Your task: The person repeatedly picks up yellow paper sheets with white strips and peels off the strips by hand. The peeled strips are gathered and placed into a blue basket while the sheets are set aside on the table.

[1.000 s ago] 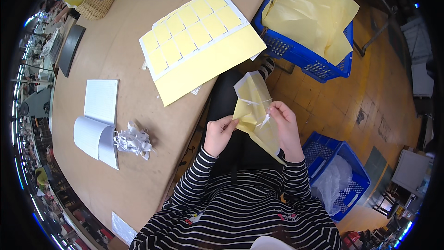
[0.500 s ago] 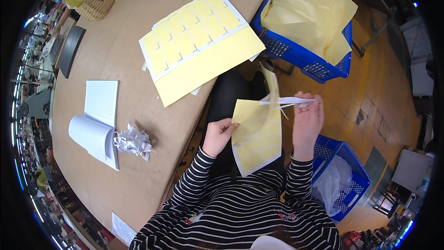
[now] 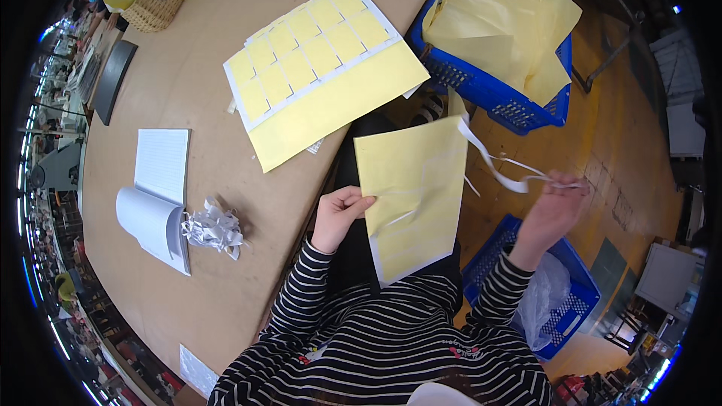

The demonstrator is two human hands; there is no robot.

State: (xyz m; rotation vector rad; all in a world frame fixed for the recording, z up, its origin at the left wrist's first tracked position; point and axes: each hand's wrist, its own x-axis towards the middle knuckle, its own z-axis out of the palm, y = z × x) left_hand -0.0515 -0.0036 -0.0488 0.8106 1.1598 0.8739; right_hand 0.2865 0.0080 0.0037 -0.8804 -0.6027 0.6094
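Note:
My left hand point(image 3: 343, 214) pinches the left edge of a yellow sheet point(image 3: 414, 188) with a white border, thumb on top, holding it above my lap. Out to the right, my right hand point(image 3: 553, 210) is closed on the end of thin white paper strips point(image 3: 500, 173). The strips trail in loose curls toward the sheet's upper right corner; whether they are still joined to it there I cannot tell. On the table, near the sheet, lies a stack of yellow sheets point(image 3: 331, 94), the upper ones marked off in a grid of yellow rectangles.
An open notebook point(image 3: 162, 169) and a crumpled heap of white strips point(image 3: 216, 229) lie on the brown table point(image 3: 248, 286). A blue crate point(image 3: 489, 90) of yellow sheets point(image 3: 504, 26) stands far right. Another blue crate point(image 3: 575, 308), holding clear plastic, is by my right arm. A wicker basket point(image 3: 158, 7) sits far left.
My right hand has swung out to the right, drawing the white strips away from the sheet. The sheet has flattened out and shifted slightly left with my left hand.

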